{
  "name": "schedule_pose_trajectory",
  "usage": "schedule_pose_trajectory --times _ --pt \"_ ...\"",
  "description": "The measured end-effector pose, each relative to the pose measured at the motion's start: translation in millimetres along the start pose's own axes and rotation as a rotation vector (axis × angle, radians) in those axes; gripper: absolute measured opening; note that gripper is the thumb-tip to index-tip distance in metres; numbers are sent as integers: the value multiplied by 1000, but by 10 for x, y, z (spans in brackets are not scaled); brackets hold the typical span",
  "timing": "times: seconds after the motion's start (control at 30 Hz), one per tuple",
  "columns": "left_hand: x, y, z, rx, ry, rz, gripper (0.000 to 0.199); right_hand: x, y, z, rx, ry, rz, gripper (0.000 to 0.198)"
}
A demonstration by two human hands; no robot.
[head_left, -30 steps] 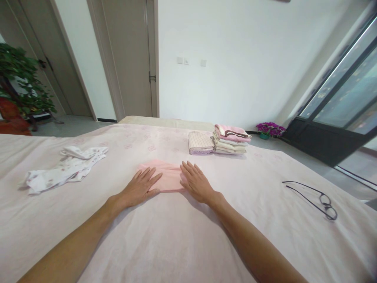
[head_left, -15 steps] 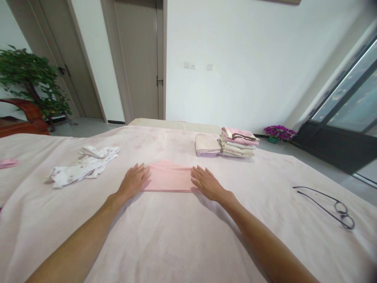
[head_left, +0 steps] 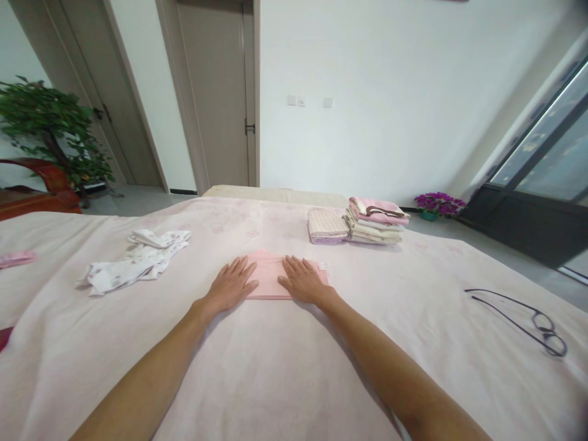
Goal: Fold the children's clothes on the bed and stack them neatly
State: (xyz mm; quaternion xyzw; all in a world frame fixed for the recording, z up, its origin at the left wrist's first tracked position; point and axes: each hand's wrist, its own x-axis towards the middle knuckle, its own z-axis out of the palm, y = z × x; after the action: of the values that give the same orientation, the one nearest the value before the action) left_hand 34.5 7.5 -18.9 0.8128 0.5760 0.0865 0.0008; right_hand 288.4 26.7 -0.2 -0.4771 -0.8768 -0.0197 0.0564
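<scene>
My left hand (head_left: 231, 286) and right hand (head_left: 304, 282) lie spread flat on the folded pink cloth (head_left: 269, 283) at twelve o'clock; a cloth stack (head_left: 376, 223) sits at one, a white garment (head_left: 136, 266) at eleven.

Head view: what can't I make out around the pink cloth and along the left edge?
All in the head view:
Pink cloth: partly hidden under the left hand and right hand.
White patch at the cloth's right end: too small to identify.
Dark red thing: cut off by the picture's left edge.
Pink strip: also cut off there.
</scene>
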Motion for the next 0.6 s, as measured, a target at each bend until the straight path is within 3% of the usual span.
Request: schedule_pose_trajectory --times 0.13,0.27,0.37,0.47,0.6 --pt "-41 -95 -48 -2 -17 -119 64 11 129 -25 -21 -12 57 68" --pt "-70 -103 -111 29 101 -262 59 -12 94 -125 -36 23 141 64" --pt "-88 -81 -213 51 160 -393 53 -94 -58 -179 -24 105 23 61" --pt "-96 -57 -317 11 127 -470 50 -204 -252 -169 29 136 -148 60" --pt "-92 -93 -359 -123 30 -522 47 -298 -402 -74 105 99 -175 63"
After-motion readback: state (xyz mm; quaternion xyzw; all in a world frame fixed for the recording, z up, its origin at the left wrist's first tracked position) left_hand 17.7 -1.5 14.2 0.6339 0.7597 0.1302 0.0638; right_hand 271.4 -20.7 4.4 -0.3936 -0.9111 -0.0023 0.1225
